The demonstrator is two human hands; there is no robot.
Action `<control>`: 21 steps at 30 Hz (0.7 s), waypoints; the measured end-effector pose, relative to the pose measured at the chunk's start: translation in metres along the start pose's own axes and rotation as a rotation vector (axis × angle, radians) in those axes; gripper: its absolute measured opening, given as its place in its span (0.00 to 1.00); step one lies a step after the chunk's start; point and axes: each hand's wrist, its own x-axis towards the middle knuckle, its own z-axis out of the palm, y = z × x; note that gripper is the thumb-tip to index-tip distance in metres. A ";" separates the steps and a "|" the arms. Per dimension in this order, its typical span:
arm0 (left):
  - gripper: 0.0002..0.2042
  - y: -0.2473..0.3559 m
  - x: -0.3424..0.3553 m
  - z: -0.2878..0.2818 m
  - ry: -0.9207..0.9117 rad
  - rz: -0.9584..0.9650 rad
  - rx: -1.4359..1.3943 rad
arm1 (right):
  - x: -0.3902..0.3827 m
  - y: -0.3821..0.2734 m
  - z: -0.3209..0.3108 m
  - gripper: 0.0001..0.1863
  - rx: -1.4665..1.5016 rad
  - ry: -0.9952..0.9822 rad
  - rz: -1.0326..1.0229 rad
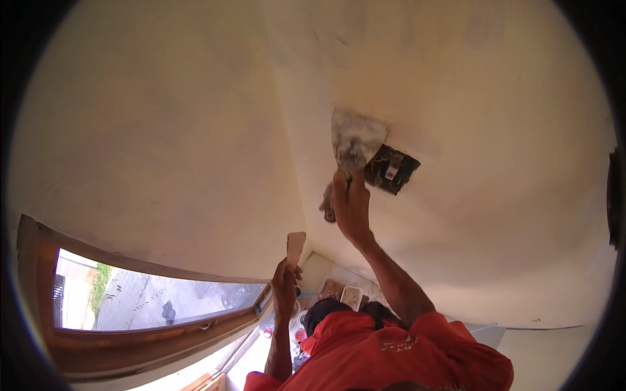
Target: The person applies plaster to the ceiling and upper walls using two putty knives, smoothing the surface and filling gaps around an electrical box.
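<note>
In my right hand [352, 207], closed round its dark handle, is a wide putty knife [358, 130] with a stained grey blade, held up against the pale plastered wall [482, 98]. Just right of the blade is a dark square recess [403, 169] with a small pale fitting inside. My left hand [285, 280] is lower and to the left, closed on a narrower flat scraper [295, 249] with a pinkish-beige face; its handle is mostly hidden by the fingers.
A wooden-framed window [78, 339] runs along the lower left. Below, partly behind the red-shirted body, are a pale rectangular tray [351, 296] and several small containers and items. A corner line runs down the plaster left of the recess. A dark edge [613, 199] shows at far right.
</note>
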 end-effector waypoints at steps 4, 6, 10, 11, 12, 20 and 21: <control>0.14 0.010 -0.001 0.003 0.025 -0.015 -0.016 | -0.043 0.052 -0.014 0.12 -0.111 -0.046 0.145; 0.14 0.000 -0.003 0.002 0.039 -0.020 -0.052 | -0.056 0.057 -0.024 0.12 -0.199 -0.089 0.083; 0.14 -0.013 0.000 -0.003 0.054 -0.009 -0.050 | -0.069 0.014 -0.045 0.11 -0.045 -0.158 0.310; 0.14 -0.013 0.002 -0.003 0.046 0.002 -0.055 | -0.070 0.000 -0.055 0.11 -0.025 -0.214 0.319; 0.15 -0.014 0.001 -0.004 0.044 0.010 -0.059 | -0.067 -0.020 -0.063 0.10 -0.151 -0.253 0.274; 0.13 -0.021 0.019 0.006 -0.009 0.055 -0.134 | -0.040 -0.172 -0.111 0.47 -0.998 -0.386 -0.320; 0.13 -0.023 0.021 0.004 -0.012 0.091 -0.135 | -0.034 -0.184 -0.108 0.50 -1.100 -0.384 -0.475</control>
